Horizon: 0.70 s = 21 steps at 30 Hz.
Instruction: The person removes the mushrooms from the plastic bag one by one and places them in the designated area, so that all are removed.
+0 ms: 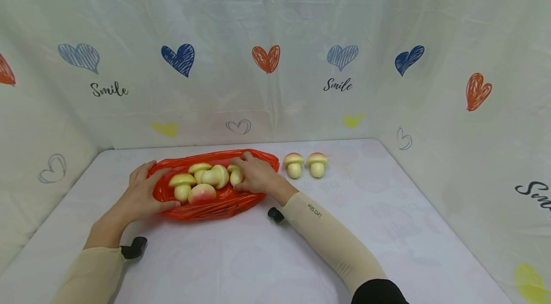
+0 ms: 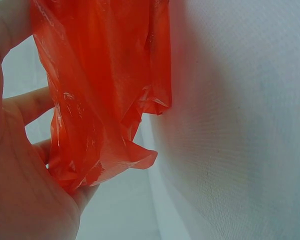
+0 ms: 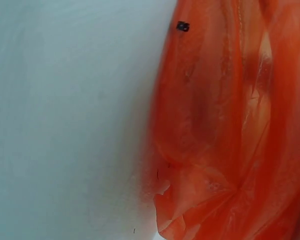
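A red plastic bag (image 1: 189,213) lies with its mouth turned up on the white table. Inside it are several yellow-and-pink toy mushrooms (image 1: 182,187), some upright, some tipped over. My left hand (image 1: 139,194) is spread at the bag's left end, thumb along the near edge and fingers at the far side. In the left wrist view the bag's crumpled end (image 2: 90,125) lies against the palm and fingers. My right hand (image 1: 256,175) reaches into the bag's right end, thumb and fingers around the rightmost toy mushroom (image 1: 235,178). The right wrist view shows mostly red plastic (image 3: 205,125).
Two more toy mushrooms, a left one (image 1: 294,165) and a right one (image 1: 317,165), stand side by side to the right of the bag. A white table (image 1: 258,266) extends in front. Behind and beside it hangs a pale curtain (image 1: 215,17) printed with hearts.
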Available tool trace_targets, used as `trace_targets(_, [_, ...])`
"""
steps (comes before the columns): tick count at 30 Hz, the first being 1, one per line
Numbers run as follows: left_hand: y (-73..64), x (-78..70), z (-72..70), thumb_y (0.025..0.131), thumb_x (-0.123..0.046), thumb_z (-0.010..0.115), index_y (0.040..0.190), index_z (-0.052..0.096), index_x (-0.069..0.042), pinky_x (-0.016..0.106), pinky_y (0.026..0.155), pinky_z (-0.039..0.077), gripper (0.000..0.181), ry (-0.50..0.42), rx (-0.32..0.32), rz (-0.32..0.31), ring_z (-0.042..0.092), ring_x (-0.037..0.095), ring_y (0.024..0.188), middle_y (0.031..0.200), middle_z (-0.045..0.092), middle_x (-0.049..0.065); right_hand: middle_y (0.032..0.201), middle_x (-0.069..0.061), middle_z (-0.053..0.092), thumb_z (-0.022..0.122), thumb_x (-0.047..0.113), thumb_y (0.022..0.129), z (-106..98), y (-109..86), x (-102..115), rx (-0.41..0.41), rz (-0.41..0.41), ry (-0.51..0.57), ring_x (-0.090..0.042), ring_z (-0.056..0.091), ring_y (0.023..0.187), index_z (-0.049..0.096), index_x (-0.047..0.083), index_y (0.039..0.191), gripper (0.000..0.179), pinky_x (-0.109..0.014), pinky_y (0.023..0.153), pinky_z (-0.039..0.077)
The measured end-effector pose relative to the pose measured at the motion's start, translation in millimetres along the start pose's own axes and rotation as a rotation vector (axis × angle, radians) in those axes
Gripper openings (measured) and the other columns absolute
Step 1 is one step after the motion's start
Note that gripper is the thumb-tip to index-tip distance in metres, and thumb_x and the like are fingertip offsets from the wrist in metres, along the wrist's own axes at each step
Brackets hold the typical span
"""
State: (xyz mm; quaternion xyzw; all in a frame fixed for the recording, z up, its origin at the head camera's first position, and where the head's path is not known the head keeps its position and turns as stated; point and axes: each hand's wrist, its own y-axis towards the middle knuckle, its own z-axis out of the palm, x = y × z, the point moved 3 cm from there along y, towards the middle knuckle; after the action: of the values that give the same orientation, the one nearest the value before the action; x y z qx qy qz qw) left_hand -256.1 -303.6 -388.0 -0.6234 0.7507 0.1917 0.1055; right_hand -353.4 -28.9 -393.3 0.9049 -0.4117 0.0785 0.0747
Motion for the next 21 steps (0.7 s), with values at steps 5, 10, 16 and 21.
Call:
trace_targets(5, [-0.6,0.3,-0.5,0.07,-0.044,0.082,0.137,0.041,-0.003,0.076,0.092,0.027,0.089,-0.002,-0.013,0.015,0.006,0.053,0.133,0.147,0.012,0.032,0.118,-0.001,0.044,0.074,0.039,0.081,1.5,0.3,-0.5,0.005,-0.011,0.028,-0.013,0.05,0.087,0.042,0.03,0.141,0.068,-0.029,0.078,0.047])
trace_targets(10, [-0.8,0.2,-0.6,0.07,-0.045,0.082,0.137,0.041,-0.003,0.076,0.092,0.027,0.089,-0.005,-0.014,0.016,0.006,0.053,0.133,0.147,0.012,0.032,0.118,-0.001,0.043,0.075,0.035,0.08,3.6,0.7,-2.1,-0.006,-0.023,0.04,-0.012,0.049,0.089,0.043,0.029,0.14,0.068,-0.028,0.08,0.047])
trace_targets(16, [-0.9,-1.0,-1.0,0.07,-0.046,0.081,0.137,0.041,-0.003,0.076,0.091,0.029,0.09,0.001,-0.012,0.011,0.007,0.052,0.133,0.148,0.012,0.031,0.117,-0.001,0.042,0.076,0.033,0.08,3.9,-0.5,-4.0,-0.024,-0.037,0.08,-0.013,0.048,0.092,0.043,0.027,0.14,0.069,-0.03,0.085,0.047])
trace_targets(21, [-0.5,-0.6,-0.7,0.07,-0.045,0.081,0.137,0.041,-0.003,0.076,0.091,0.03,0.09,0.004,-0.016,0.014,0.007,0.053,0.133,0.147,0.012,0.031,0.116,-0.001,0.042,0.076,0.031,0.079,1.0,-2.9,-3.8,-0.038,-0.047,0.105,-0.013,0.049,0.092,0.044,0.025,0.139,0.069,-0.03,0.086,0.047])
